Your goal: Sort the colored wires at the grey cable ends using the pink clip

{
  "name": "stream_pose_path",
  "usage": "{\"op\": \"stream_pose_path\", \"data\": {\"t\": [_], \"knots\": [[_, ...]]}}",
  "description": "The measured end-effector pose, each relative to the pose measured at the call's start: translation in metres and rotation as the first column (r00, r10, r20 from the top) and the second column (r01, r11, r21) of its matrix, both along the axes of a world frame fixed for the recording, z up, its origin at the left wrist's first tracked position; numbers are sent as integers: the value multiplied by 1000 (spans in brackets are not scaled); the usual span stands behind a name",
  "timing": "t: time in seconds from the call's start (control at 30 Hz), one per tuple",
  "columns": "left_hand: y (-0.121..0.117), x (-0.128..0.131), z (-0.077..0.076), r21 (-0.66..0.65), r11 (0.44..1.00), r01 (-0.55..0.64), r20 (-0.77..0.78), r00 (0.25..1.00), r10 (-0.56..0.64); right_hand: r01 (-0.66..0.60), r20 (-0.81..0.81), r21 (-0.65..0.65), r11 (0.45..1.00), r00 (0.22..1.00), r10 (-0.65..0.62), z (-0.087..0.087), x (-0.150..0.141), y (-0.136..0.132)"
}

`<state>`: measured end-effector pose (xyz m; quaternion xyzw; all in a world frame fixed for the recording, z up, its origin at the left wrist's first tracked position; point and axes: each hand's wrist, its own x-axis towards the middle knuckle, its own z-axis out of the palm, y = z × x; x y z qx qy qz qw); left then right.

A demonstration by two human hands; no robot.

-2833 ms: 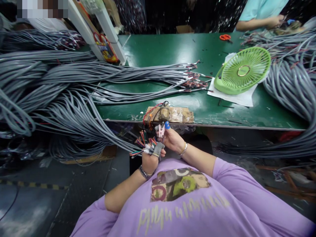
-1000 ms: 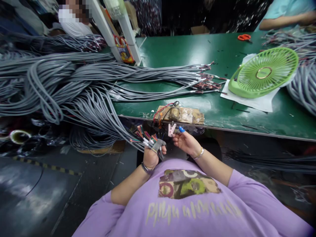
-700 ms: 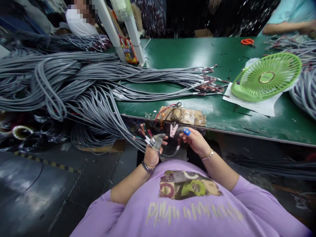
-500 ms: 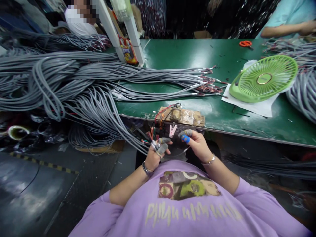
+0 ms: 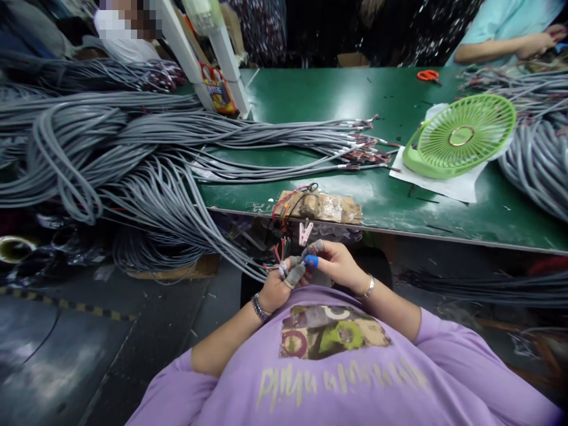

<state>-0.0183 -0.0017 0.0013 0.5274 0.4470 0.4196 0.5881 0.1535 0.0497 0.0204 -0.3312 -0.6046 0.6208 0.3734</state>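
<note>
My left hand (image 5: 276, 290), with grey finger covers on it, is closed around several grey cables; their fanned colored wire ends (image 5: 280, 253) stick up above the fingers. My right hand (image 5: 337, 265) meets it fingertip to fingertip, a blue cover on one digit and a grey one on another. Its fingers are pinched together, and whatever lies between them is too small to make out. Just above the hands, a pink clip (image 5: 305, 233) hangs at the bench edge, below a taped cardboard piece (image 5: 331, 208) with red and black leads.
Long grey cables (image 5: 168, 136) are heaped across the left of the green bench (image 5: 310, 89). A green fan (image 5: 461, 137) stands on white paper at right, near orange-handled scissors (image 5: 428, 76). A co-worker's arm (image 5: 492, 50) is at the back right. A white post (image 5: 231, 65) rises at left.
My right hand has moved left, from apart to touching my left fingertips. My left hand still grips the cables. The whole view has shifted slightly.
</note>
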Motion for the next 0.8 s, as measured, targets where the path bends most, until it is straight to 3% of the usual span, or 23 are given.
{"op": "stream_pose_path", "data": {"t": [0.13, 0.27, 0.33, 0.5, 0.8], "knots": [[-1, 1, 2, -31, 1000, 3, -41, 999, -5, -66, -46, -151, 986, 997, 60, -3, -4, 1], [-1, 0, 0, -67, 996, -66, -94, 994, 59, 43, -122, -407, 912, 987, -101, -10, -15, 1], [1, -2, -1, -101, 993, -63, -99, 994, 53, 55, -133, -473, 879, 982, -133, -12, -20, 1], [4, -5, 4, -151, 988, 25, -94, 995, -39, 12, -165, -406, 914, 983, -87, -12, -24, 2], [2, -4, -7, -161, 966, -203, 55, 975, 214, 89, -160, -427, 900, 972, -172, -16, -25, 3]]}}
